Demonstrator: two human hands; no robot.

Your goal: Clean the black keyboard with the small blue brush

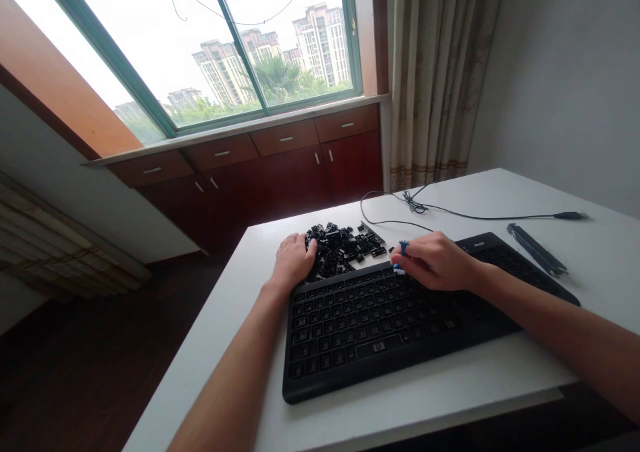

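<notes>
A black keyboard (350,325) with its keycaps off lies at a slant on the white table, its bare key sockets showing. My right hand (437,262) is closed in a pinch on a small blue brush (403,247) whose white tip points down at the keyboard's far edge. Behind the keyboard is a heap of loose black keycaps (335,249). At the left side of this heap my left hand (293,260) rests with its fingers stretched out, touching the keycaps and holding nothing that I can see. My right hand and forearm hide part of the keyboard.
A black cable (415,205) is loosely bundled behind the keyboard, its plug (570,216) lying to the right. Two long dark strips (537,249) lie at the right. The white table's (210,345) left edge drops to a dark floor. Cabinets (285,165) stand below the window.
</notes>
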